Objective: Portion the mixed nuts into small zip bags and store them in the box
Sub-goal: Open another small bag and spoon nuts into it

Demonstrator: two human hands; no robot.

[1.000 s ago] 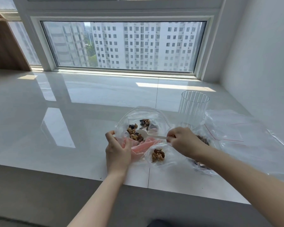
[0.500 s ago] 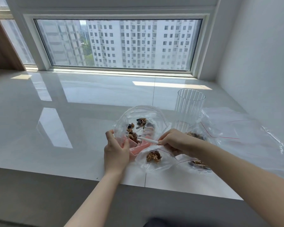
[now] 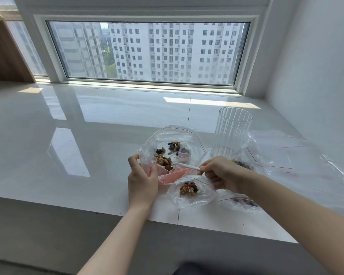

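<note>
A large clear zip bag lies open on the white sill with mixed nuts inside, over a pink tray. My left hand grips the bag's near left edge together with the tray. My right hand pinches a white spoon whose bowl reaches into the nuts. A small zip bag with a clump of nuts lies in front of the tray, under my right hand. Two more small filled bags, one and another, lie right of and behind my right wrist.
A clear ribbed plastic box stands upright behind my right hand. Loose empty zip bags are spread to the right, near the white wall. The sill's front edge runs just below my wrists. A window spans the back.
The spoon's bowl has gone deeper into the nuts in the large bag, and my right hand has shifted slightly left. My left hand keeps its hold.
</note>
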